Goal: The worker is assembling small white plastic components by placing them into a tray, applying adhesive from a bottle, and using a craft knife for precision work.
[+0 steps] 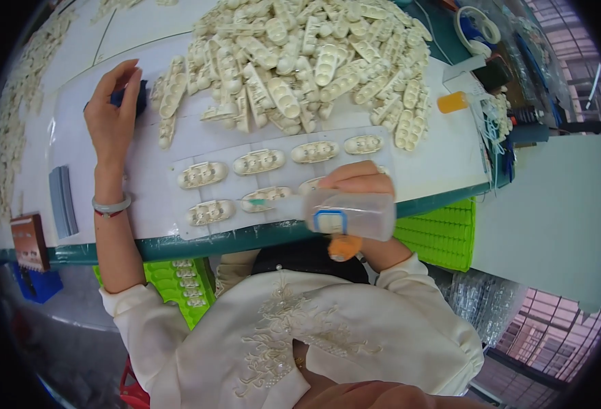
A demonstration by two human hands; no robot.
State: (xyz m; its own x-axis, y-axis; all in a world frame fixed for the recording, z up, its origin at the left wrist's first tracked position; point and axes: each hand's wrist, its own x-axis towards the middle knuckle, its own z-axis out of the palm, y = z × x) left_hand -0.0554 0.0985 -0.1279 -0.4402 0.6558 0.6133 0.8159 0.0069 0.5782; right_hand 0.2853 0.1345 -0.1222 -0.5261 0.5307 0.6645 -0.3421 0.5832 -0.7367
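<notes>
In my right hand (pixel 362 180) is a translucent squeeze bottle (pixel 369 215), tilted sideways, with an orange part (pixel 345 247) at its near side. Its thin nozzle (pixel 273 202), greenish towards the tip, points left over a cream boat-shaped plastic part (pixel 210 213) row. These parts sit in two rows on a pale flat holder (pixel 184 183), partly hidden by the bottle and my hand. Further left, my left hand (pixel 113 109) has its fingers curled around a small dark blue thing (pixel 141 99), whose kind I cannot make out.
A big heap of cream plastic parts (pixel 287 61) lies beyond the holder. A grey strip block (pixel 62 201) and a brown box (pixel 29 242) are at the left. An orange-yellow container (pixel 452 102) stands right. Green trays (pixel 440 232) sit below the table edge.
</notes>
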